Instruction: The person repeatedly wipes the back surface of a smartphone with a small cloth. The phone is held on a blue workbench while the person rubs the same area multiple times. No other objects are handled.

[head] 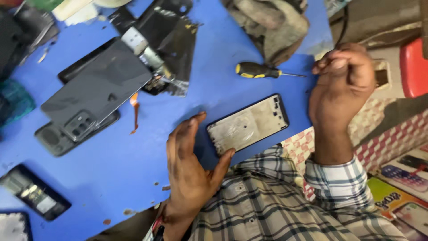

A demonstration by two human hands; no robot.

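An opened phone frame (248, 124), black-rimmed with a scuffed silvery inside, lies flat on the blue table (111, 178) near its front edge. My left hand (189, 167) grips the frame's left end, index finger at the upper corner and thumb at the lower corner. My right hand (342, 82) is raised in a closed fist just past the table's right edge, nothing visible in it. A black and yellow screwdriver (258, 70) lies on the table between the frame and the fist.
A grey phone back cover (98, 89) rests on other dark phones (55, 139) at the left. Black screen parts (174, 35), a dirty cloth (272, 22), an orange flex strip (134, 111) and a phone body (33, 193) lie around. Colourful packets (401, 187) sit at lower right.
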